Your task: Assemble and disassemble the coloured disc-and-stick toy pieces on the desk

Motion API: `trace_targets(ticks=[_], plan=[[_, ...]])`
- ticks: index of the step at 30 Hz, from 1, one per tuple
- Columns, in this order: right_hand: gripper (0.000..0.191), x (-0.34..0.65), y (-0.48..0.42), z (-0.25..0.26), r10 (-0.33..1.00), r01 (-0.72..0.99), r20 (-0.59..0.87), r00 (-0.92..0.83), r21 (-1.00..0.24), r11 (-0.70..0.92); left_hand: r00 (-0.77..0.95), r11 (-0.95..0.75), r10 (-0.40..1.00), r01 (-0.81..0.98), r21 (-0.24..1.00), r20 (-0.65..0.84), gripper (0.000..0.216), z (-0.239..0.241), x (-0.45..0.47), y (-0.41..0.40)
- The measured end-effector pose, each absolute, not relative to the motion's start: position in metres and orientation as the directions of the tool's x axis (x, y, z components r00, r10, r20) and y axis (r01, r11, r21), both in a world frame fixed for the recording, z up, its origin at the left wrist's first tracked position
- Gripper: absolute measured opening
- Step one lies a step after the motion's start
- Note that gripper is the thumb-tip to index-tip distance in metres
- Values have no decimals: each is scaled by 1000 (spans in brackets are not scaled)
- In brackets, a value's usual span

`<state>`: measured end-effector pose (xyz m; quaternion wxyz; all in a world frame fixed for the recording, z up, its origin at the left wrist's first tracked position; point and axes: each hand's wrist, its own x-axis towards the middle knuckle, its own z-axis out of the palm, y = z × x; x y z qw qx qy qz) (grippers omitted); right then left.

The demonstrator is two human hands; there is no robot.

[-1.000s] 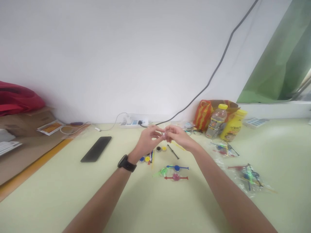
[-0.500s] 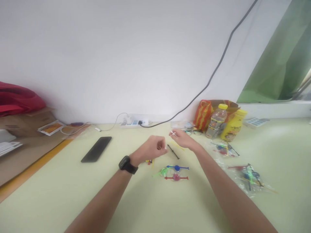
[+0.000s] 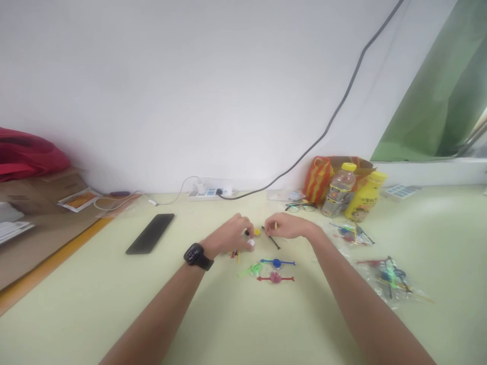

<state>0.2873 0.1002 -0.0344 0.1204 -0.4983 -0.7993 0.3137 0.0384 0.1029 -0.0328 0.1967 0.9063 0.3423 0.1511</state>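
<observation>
My left hand (image 3: 230, 236), with a black watch on its wrist, is curled with thumb and fingers around a small white round piece (image 3: 251, 243). Right by its fingertips are a yellow round piece (image 3: 257, 232) and a small black piece (image 3: 247, 232). My right hand (image 3: 287, 225) is closed in a pinch, and a bit of a yellow stick (image 3: 276, 226) shows between its fingers. Under that hand lies a black arrow (image 3: 274, 244). Closer to me rest a blue arrow spinner (image 3: 277, 263), a red arrow spinner (image 3: 276, 278) and a green one (image 3: 256, 269).
Clear bags of spinner parts (image 3: 391, 276) lie to the right. Behind them stand a clear bottle (image 3: 338, 192), a yellow bottle (image 3: 365, 197) and glasses (image 3: 300, 207). A black phone (image 3: 150, 234) is at left; a power strip (image 3: 211, 192) sits by the wall.
My right hand has come down to the table; the white piece in it no longer shows, and the yellow stick is now between its fingers. My left hand shifted slightly left.
</observation>
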Motion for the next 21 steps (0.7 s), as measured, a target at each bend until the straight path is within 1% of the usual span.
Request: trace_targets(ticks=[2, 4, 6, 8, 10, 12, 14, 16, 18, 21], plan=[[9, 278, 92, -26, 769, 664, -191, -610, -652, 365, 710, -694, 686, 571, 439, 160, 24, -35, 34, 107], [13, 270, 85, -18, 692, 683, -301, -656, -628, 374, 695, -684, 702, 596, 420, 158, 32, -40, 31, 112], [22, 264, 80, -14, 674, 767, -427, -603, -543, 342, 684, -673, 714, 615, 411, 147, 35, -45, 29, 115], [26, 261, 78, -12, 659, 825, -520, -544, -473, 308, 678, -665, 720, 612, 428, 149, 34, -49, 29, 117], [27, 259, 77, -13, 626, 834, -564, -538, -465, 297, 681, -666, 714, 591, 455, 162, 31, -51, 29, 119], [27, 259, 78, -14, 608, 819, -564, -558, -493, 295, 684, -671, 708, 575, 469, 174, 29, -52, 28, 121], [22, 261, 79, -14, 624, 799, -528, -576, -525, 293, 686, -674, 705, 571, 468, 178, 28, -53, 28, 121], [15, 266, 79, -12, 662, 768, -460, -592, -570, 291, 688, -676, 705, 579, 456, 171, 30, -53, 27, 121], [12, 272, 79, -8, 713, 726, -374, -593, -633, 271, 683, -673, 710, 586, 452, 172, 35, -50, 28, 119], [13, 281, 80, -3, 801, 634, -248, -544, -748, 199, 636, -650, 733, 552, 523, 239, 37, -39, 34, 113]])
